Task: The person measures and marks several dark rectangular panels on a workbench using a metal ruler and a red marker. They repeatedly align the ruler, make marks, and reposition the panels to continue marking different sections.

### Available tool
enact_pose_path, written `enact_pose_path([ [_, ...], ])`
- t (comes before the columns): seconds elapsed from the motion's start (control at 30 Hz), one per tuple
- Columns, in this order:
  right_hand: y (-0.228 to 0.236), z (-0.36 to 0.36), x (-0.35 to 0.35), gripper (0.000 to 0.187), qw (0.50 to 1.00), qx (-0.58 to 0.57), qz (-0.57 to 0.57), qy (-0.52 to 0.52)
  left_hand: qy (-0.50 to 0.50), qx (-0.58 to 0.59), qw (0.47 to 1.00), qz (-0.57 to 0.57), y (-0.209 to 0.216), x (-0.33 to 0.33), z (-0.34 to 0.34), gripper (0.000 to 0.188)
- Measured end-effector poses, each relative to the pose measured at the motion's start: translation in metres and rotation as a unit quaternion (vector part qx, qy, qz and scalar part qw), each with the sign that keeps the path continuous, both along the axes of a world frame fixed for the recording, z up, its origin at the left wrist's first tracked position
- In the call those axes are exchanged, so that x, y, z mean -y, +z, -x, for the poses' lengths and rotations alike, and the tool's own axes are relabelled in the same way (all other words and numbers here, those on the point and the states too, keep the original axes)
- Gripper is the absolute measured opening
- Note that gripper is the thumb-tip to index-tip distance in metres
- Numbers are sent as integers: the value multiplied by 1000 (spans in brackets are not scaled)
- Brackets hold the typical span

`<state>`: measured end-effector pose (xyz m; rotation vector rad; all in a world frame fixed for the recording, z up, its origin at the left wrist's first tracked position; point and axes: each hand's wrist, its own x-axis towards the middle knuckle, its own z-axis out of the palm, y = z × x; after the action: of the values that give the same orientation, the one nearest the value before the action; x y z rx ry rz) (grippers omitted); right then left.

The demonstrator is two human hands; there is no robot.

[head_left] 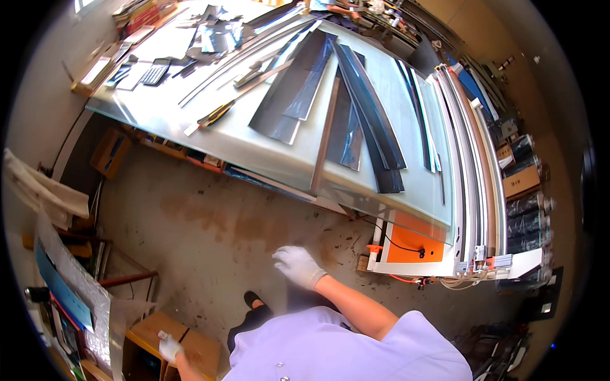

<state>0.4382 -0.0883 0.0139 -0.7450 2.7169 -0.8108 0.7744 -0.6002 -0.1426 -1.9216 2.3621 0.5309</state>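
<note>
In a white glove, my right hand [297,267] hangs over the bare floor in front of the glass-topped table [273,155], with its fingers loosely bent, slightly apart and nothing in them. My left hand [170,350], also gloved, is low at the left beside an open cardboard box [198,355]. Its fingers are closed around a small whitish piece [164,335] with a reddish mark, too small to name. On the table lie several long dark strips, among them a wide dark strip [286,95] and curved strips [375,120] with bluish film. A yellow-and-black utility knife [216,115] rests near the front edge.
A calculator [155,72] and papers lie at the table's far left. Long rails [473,146] run along the right side, above an orange panel [413,238]. Leaning sheets and bubble wrap [95,311] crowd the left. Another person [333,7] is at the far end.
</note>
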Motion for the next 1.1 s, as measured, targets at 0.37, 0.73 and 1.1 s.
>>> enact_pose_path([
  [0.37,8,88,-190,13,946,-62,58,-314,-666,-204,714,77,163,-471,546,49],
  [0.73,-12,153,-238,16,945,-33,118,-303,-532,-33,844,-58,130,-548,617,36],
  [1.1,2,186,-216,15,907,9,138,-398,-580,-250,774,-48,188,-394,606,25],
])
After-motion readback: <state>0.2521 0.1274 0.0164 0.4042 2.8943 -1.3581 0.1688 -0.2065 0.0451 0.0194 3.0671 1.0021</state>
